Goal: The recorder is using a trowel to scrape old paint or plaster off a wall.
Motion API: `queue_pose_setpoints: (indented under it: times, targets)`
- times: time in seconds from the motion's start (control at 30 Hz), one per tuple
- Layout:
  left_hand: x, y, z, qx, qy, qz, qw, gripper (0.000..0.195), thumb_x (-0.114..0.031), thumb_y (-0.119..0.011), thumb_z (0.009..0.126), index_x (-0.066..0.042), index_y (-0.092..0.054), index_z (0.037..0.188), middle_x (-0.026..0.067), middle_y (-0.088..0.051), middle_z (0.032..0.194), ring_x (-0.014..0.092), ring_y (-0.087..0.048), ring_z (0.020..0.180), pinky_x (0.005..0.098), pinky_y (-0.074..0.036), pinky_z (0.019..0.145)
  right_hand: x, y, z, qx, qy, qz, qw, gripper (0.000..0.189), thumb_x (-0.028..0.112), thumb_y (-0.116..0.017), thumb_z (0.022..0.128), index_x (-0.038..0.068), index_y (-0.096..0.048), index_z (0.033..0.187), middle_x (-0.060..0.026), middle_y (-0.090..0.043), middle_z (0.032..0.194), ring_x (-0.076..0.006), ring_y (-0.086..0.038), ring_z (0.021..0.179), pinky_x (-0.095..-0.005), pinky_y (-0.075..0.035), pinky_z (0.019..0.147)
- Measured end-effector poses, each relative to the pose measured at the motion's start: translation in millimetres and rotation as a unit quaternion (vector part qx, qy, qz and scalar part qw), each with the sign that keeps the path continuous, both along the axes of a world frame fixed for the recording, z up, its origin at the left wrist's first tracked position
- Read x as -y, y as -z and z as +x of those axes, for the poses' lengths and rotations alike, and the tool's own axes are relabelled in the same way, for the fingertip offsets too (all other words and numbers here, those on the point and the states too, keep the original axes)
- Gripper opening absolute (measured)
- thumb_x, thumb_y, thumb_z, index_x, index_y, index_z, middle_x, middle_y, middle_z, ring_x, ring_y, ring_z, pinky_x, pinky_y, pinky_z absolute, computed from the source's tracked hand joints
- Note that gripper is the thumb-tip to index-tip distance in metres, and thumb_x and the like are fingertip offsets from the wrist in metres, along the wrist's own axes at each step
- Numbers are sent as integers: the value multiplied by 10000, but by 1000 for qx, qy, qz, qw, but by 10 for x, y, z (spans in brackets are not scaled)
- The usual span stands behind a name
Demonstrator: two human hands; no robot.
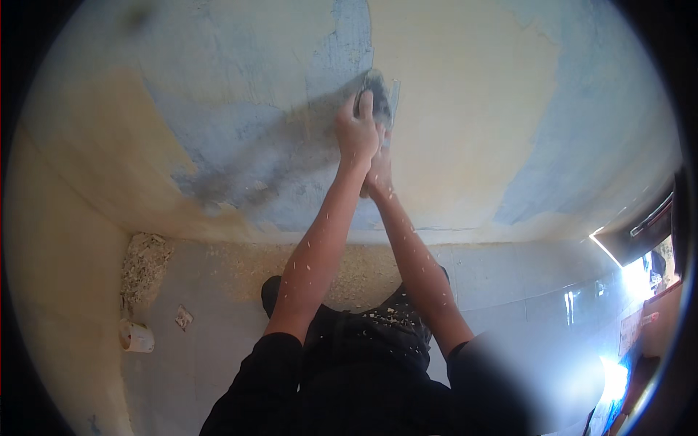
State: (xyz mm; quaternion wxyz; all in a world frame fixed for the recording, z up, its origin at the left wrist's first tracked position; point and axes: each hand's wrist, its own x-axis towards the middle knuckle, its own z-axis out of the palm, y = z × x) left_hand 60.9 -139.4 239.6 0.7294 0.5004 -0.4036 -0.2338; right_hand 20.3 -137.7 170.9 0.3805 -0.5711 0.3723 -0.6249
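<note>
Both my hands are on a scraper (377, 90) with a dusty, dark head, up against the wall (463, 114) before me. My left hand (357, 133) grips it near the head, one finger laid along it. Lower and partly behind, my right hand (381, 166) is wrapped around what looks like its handle. A narrow pale strip (395, 98), perhaps the blade, stands along the right side of the head. Yellowish paint covers much of the wall, with bluish-grey patches exposed between. Pale flakes cling to both forearms and to my dark trousers (376, 338).
Flakes (354, 280) litter the grey tiled floor (218, 354) at the wall's foot. A heap of scraped debris (146, 267) fills the left corner. Below it a white bucket (139, 337) lies tipped, near a loose chip (184, 317). Bright light enters at the right.
</note>
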Motion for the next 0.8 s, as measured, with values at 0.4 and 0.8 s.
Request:
queue_pose_setpoints:
  times: [0.4, 0.8]
  targets:
    - [-16, 177, 1, 55, -42, -38, 997, 377, -320, -539, 943, 43, -640, 957, 215, -655, 818, 357, -624, 753, 421, -471, 708, -81, 84, -78, 25, -39, 59, 997, 823, 650, -314, 932, -88, -618, 729, -105, -535, 525, -172, -510, 412, -315, -387, 387]
    - [227, -773, 60, 67, -22, -121, 990, 378, -318, -534, 934, 47, -621, 882, 199, -602, 700, 344, -571, 639, 426, -453, 646, 53, -984, -197, 43, -151, 151, 976, 786, 664, -343, 914, -43, -590, 673, -81, -512, 501, -155, -481, 384, -309, -373, 369]
